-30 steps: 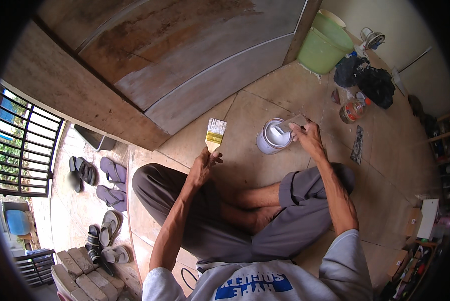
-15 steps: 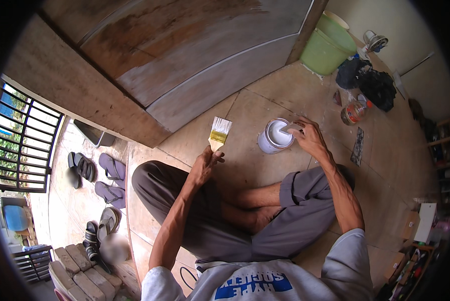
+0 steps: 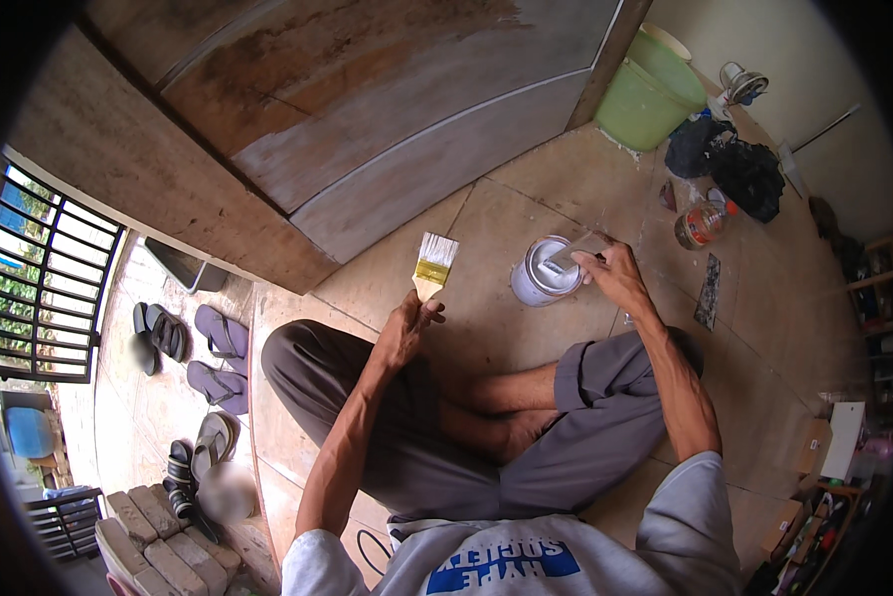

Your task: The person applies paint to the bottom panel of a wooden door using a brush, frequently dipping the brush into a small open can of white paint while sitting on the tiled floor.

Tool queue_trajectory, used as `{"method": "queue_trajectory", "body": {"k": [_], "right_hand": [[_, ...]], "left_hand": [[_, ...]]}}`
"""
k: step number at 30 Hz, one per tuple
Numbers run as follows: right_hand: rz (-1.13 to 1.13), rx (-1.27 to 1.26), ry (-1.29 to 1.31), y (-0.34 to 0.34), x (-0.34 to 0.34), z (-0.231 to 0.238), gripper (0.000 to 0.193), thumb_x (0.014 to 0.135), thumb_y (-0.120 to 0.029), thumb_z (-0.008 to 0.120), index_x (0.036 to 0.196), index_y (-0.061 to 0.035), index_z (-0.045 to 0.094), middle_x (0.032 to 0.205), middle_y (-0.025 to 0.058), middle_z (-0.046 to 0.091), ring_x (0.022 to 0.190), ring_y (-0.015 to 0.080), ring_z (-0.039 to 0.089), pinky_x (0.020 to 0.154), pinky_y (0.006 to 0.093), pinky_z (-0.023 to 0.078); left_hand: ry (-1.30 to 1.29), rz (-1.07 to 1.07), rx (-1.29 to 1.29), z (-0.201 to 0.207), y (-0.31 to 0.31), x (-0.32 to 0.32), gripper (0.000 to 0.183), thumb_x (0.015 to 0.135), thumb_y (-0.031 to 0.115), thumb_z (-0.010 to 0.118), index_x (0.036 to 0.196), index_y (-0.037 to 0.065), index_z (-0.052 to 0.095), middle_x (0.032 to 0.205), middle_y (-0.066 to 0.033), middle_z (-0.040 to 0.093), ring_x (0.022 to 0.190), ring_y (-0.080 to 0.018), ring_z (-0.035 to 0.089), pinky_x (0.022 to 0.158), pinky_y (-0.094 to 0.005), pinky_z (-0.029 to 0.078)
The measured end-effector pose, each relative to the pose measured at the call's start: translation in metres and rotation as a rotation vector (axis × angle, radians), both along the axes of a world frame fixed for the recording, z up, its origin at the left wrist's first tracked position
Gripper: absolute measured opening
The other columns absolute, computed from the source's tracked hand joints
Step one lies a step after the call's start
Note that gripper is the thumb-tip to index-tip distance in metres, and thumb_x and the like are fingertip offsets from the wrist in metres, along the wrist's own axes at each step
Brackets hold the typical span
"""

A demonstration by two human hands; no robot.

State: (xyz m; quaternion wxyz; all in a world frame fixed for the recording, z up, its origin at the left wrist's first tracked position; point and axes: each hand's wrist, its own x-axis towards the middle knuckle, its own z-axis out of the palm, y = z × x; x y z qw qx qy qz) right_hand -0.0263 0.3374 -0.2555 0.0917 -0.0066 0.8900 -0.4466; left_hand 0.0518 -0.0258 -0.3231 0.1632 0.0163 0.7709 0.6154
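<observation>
My left hand is closed round the handle of a wide paintbrush, bristles up, with white paint on them. In front of my right knee a small open can of white paint stands on the floor. My right hand pinches a flat, greyish strip at the can's right rim. The strip is tilted over the mouth, its lower end against the white paint; its exact kind is unclear. Beyond the can stands a wooden door panel, coated partly whitish, partly bare brown.
At the back right are a green bucket, black plastic bags and a plastic bottle with a red cap. A dark flat strip lies right of the can. Sandals and stacked bricks are on my left.
The strip in my right hand has turned and tilted over the can, now showing more of its flat face. My left hand and the paintbrush have barely moved.
</observation>
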Motion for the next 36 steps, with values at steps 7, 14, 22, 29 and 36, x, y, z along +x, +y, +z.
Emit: {"method": "queue_trajectory", "body": {"k": [7, 14, 22, 29, 36], "right_hand": [[0.421, 0.157, 0.314, -0.014, -0.015, 0.017, 0.019, 0.086, -0.009, 0.066, 0.101, 0.0020, 0.069, 0.097, 0.0136, 0.064, 0.086, 0.0286, 0.065, 0.077, 0.0372, 0.050], [0.419, 0.290, 0.462, -0.011, -0.027, 0.019, 0.032, 0.086, -0.020, 0.071, 0.094, 0.0111, 0.065, 0.083, 0.0189, 0.063, 0.076, 0.0288, 0.065, 0.071, 0.0372, 0.052], [-0.215, -0.263, -0.160, 0.031, -0.027, -0.010, 0.032, 0.091, -0.026, 0.070, 0.082, 0.0038, 0.062, 0.062, 0.0072, 0.057, 0.054, 0.0147, 0.058, 0.049, 0.0310, 0.050], [-0.432, -0.576, -0.113, 0.037, -0.019, 0.006, 0.028, 0.090, -0.024, 0.071, 0.077, -0.0007, 0.064, 0.064, 0.0052, 0.057, 0.054, 0.0133, 0.055, 0.049, 0.0287, 0.050], [0.026, -0.060, 0.055, 0.013, -0.012, 0.032, 0.026, 0.088, -0.020, 0.073, 0.090, 0.0052, 0.068, 0.082, 0.0108, 0.062, 0.072, 0.0170, 0.062, 0.063, 0.0319, 0.049]], "left_hand": [[-0.003, 0.015, 0.023, -0.001, 0.000, 0.001, 0.050, 0.104, 0.042, 0.047, 0.129, -0.002, 0.049, 0.112, -0.0166, 0.066, 0.100, -0.0229, 0.066, 0.092, -0.0376, 0.047], [-0.003, 0.018, -0.011, 0.002, 0.000, 0.002, 0.050, 0.104, 0.041, 0.046, 0.130, -0.002, 0.048, 0.111, -0.0170, 0.066, 0.101, -0.0236, 0.066, 0.092, -0.0379, 0.047], [-0.030, 0.031, 0.062, 0.012, 0.005, 0.001, 0.048, 0.104, 0.037, 0.048, 0.130, -0.003, 0.047, 0.112, -0.0175, 0.066, 0.099, -0.0237, 0.066, 0.094, -0.0374, 0.047], [-0.009, 0.022, 0.036, 0.009, 0.001, 0.001, 0.048, 0.105, 0.037, 0.047, 0.132, -0.002, 0.047, 0.111, -0.0173, 0.065, 0.098, -0.0231, 0.066, 0.093, -0.0372, 0.047], [-0.011, 0.006, 0.016, 0.005, 0.001, 0.000, 0.053, 0.103, 0.045, 0.047, 0.130, -0.001, 0.048, 0.113, -0.0150, 0.066, 0.100, -0.0218, 0.065, 0.091, -0.0361, 0.047]]}}
